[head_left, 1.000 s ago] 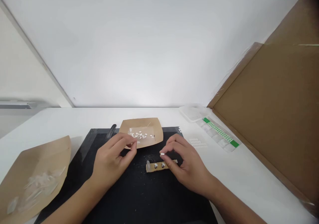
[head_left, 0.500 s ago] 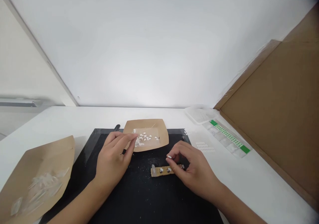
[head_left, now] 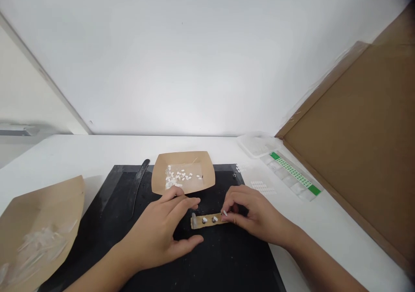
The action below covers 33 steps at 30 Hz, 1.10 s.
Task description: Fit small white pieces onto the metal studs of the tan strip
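A narrow brown strip [head_left: 197, 225] lies on the black mat [head_left: 207, 266]. It bears a translucent piece at its left end and two small white oval pieces [head_left: 214, 219] on dark or shiny bases. My right hand [head_left: 251, 212] is at the strip's right part, thumb and forefinger pinched on another small white oval piece [head_left: 225, 213]. What lies under those fingers is hidden. My left hand [head_left: 165, 231] is just left of the strip, thumb and fingers apart, holding nothing.
Behind my hands stands a brown paper tray [head_left: 209, 171] with many white pieces. A black nail file [head_left: 139, 184] lies left of it. Another paper tray [head_left: 69, 197] holds clear pieces. At right are white oval stickers [head_left: 261, 187], a green-and-white strip [head_left: 296, 174] and a cardboard wall [head_left: 356, 153].
My left hand has come away from the paper tray toward the strip, its pinch opened. My right hand has brought its white piece down to the strip. The view has shifted slightly.
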Each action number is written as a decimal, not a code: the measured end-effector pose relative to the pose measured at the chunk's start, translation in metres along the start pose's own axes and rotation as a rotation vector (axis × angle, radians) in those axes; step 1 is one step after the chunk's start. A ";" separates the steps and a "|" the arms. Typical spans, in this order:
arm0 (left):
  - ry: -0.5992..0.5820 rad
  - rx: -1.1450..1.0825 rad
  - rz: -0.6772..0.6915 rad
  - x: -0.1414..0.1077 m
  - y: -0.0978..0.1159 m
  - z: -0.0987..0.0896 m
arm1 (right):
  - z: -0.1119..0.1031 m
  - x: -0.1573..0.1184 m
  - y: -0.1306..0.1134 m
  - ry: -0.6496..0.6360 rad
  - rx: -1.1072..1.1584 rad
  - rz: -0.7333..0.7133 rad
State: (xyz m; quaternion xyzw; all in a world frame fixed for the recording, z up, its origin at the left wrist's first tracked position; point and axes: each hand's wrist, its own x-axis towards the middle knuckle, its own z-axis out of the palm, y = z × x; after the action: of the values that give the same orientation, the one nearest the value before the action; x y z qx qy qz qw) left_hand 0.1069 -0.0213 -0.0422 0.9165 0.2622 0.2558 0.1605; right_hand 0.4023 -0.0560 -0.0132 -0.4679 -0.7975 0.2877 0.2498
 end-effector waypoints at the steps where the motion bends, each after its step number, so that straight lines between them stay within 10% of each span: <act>1: -0.011 -0.004 -0.009 0.000 0.000 0.001 | 0.000 0.000 0.000 -0.004 -0.012 -0.007; 33: -0.044 -0.130 -0.164 -0.002 -0.004 0.018 | -0.003 -0.001 0.000 -0.113 -0.125 0.063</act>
State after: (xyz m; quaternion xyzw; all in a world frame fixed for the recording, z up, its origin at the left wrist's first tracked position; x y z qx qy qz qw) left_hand 0.1138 -0.0223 -0.0596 0.8852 0.3154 0.2379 0.2456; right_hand 0.4045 -0.0567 -0.0111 -0.4905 -0.8115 0.2712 0.1655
